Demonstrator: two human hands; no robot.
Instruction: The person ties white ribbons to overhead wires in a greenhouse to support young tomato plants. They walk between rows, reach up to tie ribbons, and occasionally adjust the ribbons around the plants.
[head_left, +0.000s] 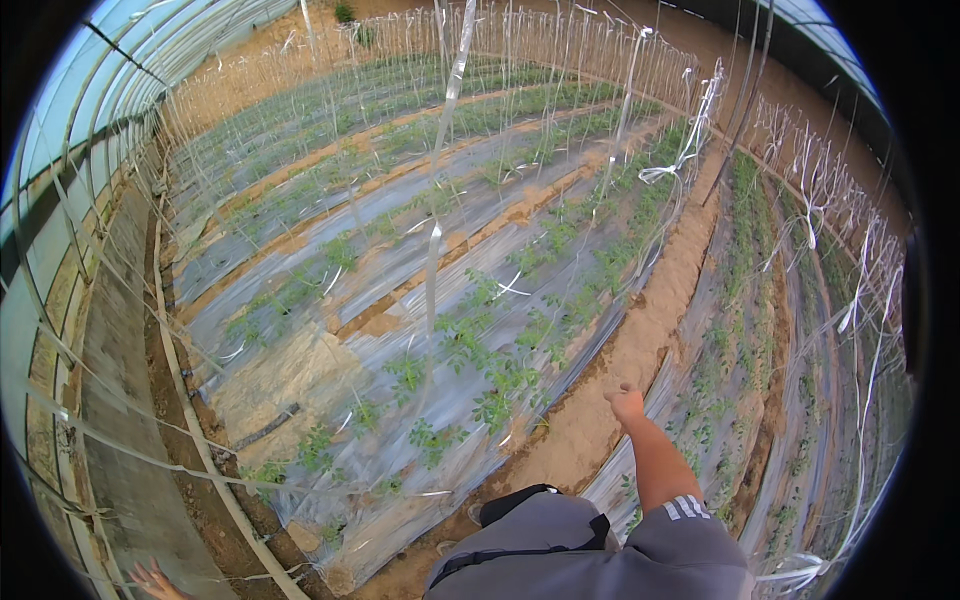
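My right hand reaches out over the bare soil path between two planting beds. Its fingers look partly curled, and whether anything small is in them is unclear. At the lower left rim, my left hand shows with its fingers apart and nothing visible in them. It is close to the low concrete wall and a thin line. Young leafy plants grow in rows through the plastic mulch film left of the path. A pale hanging strap drops in front of them.
Many white strings hang above the rows. Bundled white twine dangles beside the path, with another tied bunch at lower right. A pale pipe runs along the left edge. Greenhouse hoops curve overhead.
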